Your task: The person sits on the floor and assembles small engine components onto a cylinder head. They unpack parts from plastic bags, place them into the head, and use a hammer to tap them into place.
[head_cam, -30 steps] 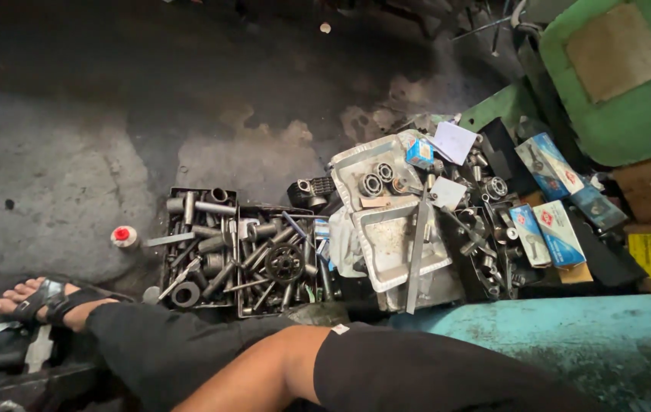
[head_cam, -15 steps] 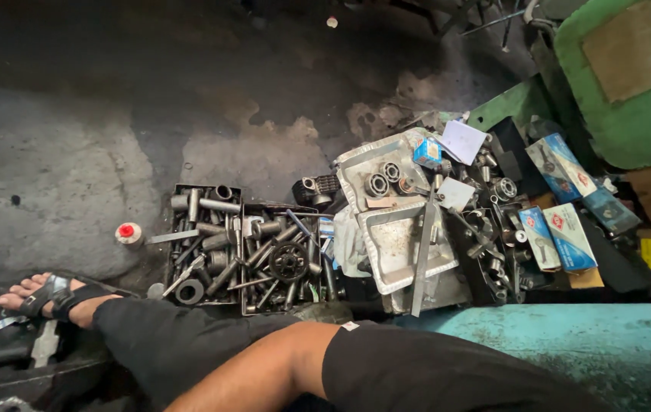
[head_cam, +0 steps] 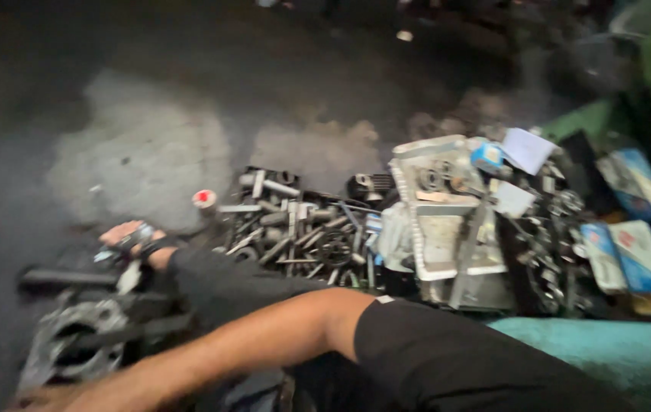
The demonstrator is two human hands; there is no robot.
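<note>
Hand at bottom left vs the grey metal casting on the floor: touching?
Cannot tell. In the head view, the hand sits at the lower edge of the grey casting, but motion blur and the frame edge hide any contact or gap.

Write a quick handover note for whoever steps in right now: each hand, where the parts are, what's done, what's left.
Left hand: at the bottom edge, blurred, beside the grey metal housing on the floor; grip unclear. Right hand: not in view.
Parts: tray of bolts and shafts lies ahead, pale metal casing to its right, blue boxes further right.
Done: cannot tell.
Left: probably getting hold of the housing.
</note>
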